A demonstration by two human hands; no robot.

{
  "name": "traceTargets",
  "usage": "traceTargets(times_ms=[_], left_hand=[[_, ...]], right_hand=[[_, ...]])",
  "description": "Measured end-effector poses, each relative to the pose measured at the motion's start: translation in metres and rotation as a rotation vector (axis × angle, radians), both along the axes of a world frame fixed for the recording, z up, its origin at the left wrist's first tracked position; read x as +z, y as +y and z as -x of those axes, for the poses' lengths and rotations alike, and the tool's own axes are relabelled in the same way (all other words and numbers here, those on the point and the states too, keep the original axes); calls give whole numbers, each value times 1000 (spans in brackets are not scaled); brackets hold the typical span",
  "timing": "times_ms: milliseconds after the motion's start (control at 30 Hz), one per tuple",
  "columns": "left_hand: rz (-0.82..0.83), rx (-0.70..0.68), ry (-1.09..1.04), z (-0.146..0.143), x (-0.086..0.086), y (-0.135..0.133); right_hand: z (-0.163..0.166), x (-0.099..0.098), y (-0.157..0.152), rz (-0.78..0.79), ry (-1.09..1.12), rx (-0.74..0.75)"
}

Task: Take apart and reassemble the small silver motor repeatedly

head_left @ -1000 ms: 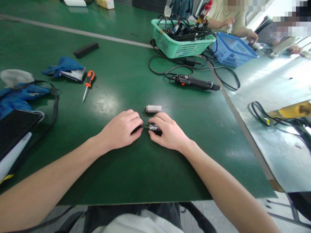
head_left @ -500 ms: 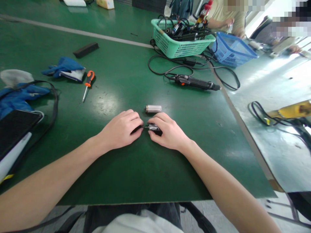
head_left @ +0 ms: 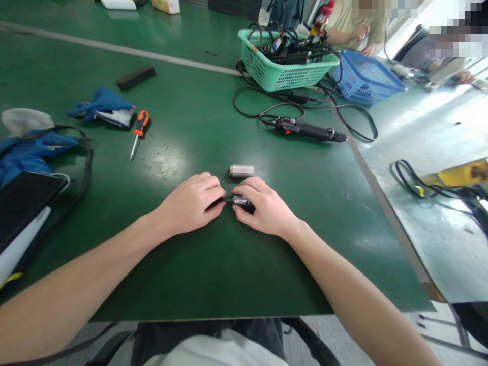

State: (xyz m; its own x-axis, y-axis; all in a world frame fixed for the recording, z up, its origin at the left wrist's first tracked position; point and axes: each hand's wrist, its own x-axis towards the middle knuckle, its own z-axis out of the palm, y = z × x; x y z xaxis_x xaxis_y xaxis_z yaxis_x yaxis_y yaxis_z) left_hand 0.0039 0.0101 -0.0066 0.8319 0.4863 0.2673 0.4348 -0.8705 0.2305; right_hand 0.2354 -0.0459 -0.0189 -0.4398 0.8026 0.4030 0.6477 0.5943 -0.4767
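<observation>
My right hand (head_left: 263, 206) is closed on a small silver cylindrical part (head_left: 240, 200), which looks like a small motor, lying sideways at the green tabletop. From its left end a thin shaft points toward my left hand (head_left: 196, 203). The fingers of my left hand are pinched together at the shaft's tip; whatever they hold, if anything, is hidden. Just beyond the fingers a silver metal cylinder (head_left: 241, 171) with a brassy left end lies on its side, touched by neither hand.
An orange-and-black screwdriver (head_left: 140, 131), blue gloves (head_left: 104, 108) and a dark bar (head_left: 136, 78) lie left. A black corded electric screwdriver (head_left: 307, 129) rests right, before a green basket (head_left: 293, 76) of cables and a blue basket (head_left: 366, 81). Another person sits behind these.
My hands and the part between them look almost unchanged. The hand of the person at the back has lowered slightly toward the blue basket.
</observation>
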Motion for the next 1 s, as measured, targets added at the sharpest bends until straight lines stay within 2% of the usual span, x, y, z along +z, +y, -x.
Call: traceTargets(times_ms=[800, 1000], left_hand=[[1, -12, 16, 1, -2, 0], [-33, 8, 26, -1, 1, -1]], right_hand=[[-1, -1, -1, 5, 0, -1], [-2, 0, 0, -9, -78, 49]])
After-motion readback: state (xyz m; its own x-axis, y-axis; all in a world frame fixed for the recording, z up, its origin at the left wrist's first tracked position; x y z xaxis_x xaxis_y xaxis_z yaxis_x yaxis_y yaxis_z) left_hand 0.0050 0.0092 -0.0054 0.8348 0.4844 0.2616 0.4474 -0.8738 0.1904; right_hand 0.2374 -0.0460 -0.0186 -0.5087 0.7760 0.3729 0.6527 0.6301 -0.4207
